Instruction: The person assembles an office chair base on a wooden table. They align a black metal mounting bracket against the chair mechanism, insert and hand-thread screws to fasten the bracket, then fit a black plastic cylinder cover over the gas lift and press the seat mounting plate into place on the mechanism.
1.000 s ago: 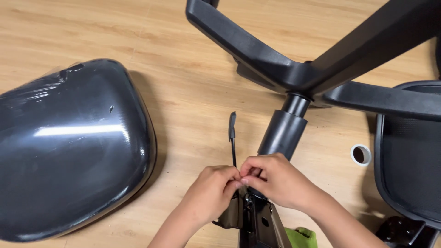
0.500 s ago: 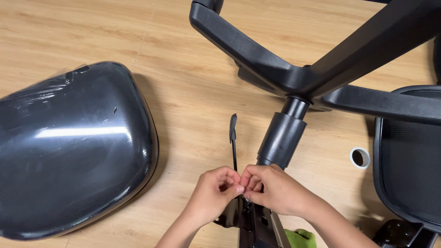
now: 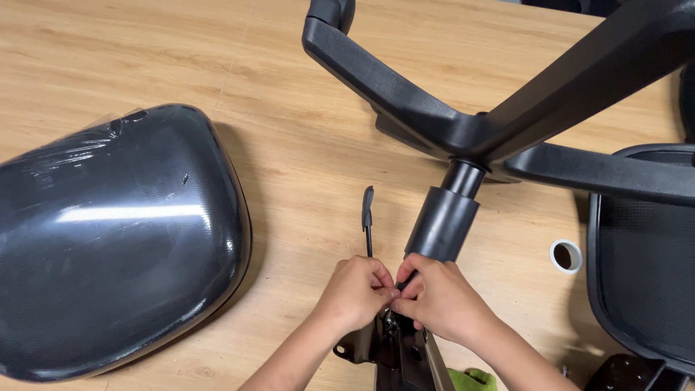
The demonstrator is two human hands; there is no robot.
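My left hand [image 3: 355, 293] and my right hand [image 3: 438, 297] are pressed together, fingertips pinching something small at the top of a black metal chair mechanism plate [image 3: 394, 351]; what they pinch is hidden. A thin black lever [image 3: 368, 221] sticks up from just behind my left hand. The black gas cylinder [image 3: 443, 221] rises right behind my right hand into the upturned star-shaped chair base [image 3: 463, 130].
A black seat pan wrapped in clear plastic [image 3: 116, 239] lies at the left on the wooden floor [image 3: 304, 145]. A black mesh chair back [image 3: 641, 268] fills the right side, with a small white tape roll [image 3: 565, 255] beside it. A green scrap [image 3: 469, 379] lies at the bottom edge.
Both hands have stayed clasped at the mechanism, shifting only slightly downward in view. The chair parts have not moved.
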